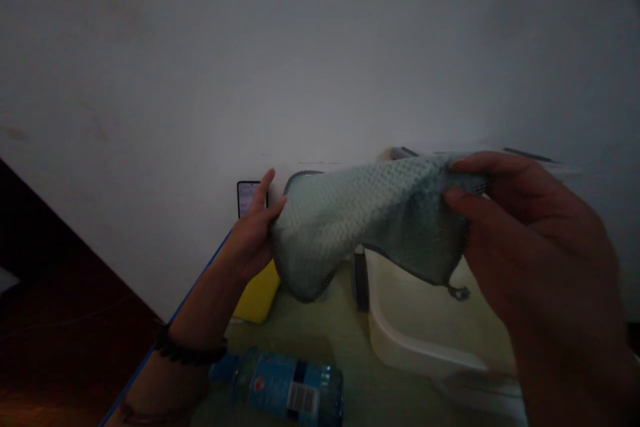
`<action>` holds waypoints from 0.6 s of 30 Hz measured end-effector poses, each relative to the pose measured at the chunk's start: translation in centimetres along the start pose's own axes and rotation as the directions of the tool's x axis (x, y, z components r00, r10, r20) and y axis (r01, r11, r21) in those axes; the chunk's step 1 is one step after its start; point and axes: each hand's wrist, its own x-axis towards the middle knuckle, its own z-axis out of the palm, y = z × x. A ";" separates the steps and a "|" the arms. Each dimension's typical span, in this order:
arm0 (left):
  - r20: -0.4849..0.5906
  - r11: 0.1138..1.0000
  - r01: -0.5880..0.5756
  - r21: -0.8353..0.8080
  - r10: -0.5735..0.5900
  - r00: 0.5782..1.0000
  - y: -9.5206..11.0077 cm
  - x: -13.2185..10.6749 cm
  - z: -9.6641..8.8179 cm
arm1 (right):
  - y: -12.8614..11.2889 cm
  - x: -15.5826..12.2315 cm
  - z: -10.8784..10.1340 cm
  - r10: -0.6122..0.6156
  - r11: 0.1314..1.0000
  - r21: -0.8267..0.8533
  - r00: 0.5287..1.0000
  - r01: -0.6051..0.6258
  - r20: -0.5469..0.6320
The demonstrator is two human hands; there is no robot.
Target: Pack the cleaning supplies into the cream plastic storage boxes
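Observation:
A pale green textured cloth (345, 210) with a dark stitched edge and a small hanging loop stretches between my two hands above the table. My right hand (540, 233) pinches its right end between thumb and fingers. At the cloth's left edge is my left hand (255, 227), its thumb and index finger raised apart; the other fingers are hidden behind the cloth, so its grip there is unclear. Below the cloth's right part stands a whitish plastic container (400, 333). Behind my left hand a phone (245, 197) leans upright.
A plastic bottle with a blue label (285, 383) lies on its side at the table's (350, 347) near edge. Beneath my left wrist is a yellow item (260, 293). A dark object (360, 280) sits beside the container. The wall (320, 67) rises directly behind.

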 end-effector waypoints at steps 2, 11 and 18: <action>-0.052 1.000 -0.002 0.003 0.002 0.999 0.5 0.2 -0.5 | 0.1 0.2 -0.2 0.058 0.995 0.080 0.997 -0.054 -0.050; 0.505 0.912 -0.128 0.388 -0.094 0.858 3.2 -1.8 -3.4 | -0.3 1.0 -1.4 0.127 0.982 0.131 0.990 -0.134 0.062; 0.356 0.749 -0.273 0.604 0.054 0.933 3.8 -2.2 -2.2 | -0.1 1.2 -2.8 0.129 0.989 0.054 0.982 -0.138 0.139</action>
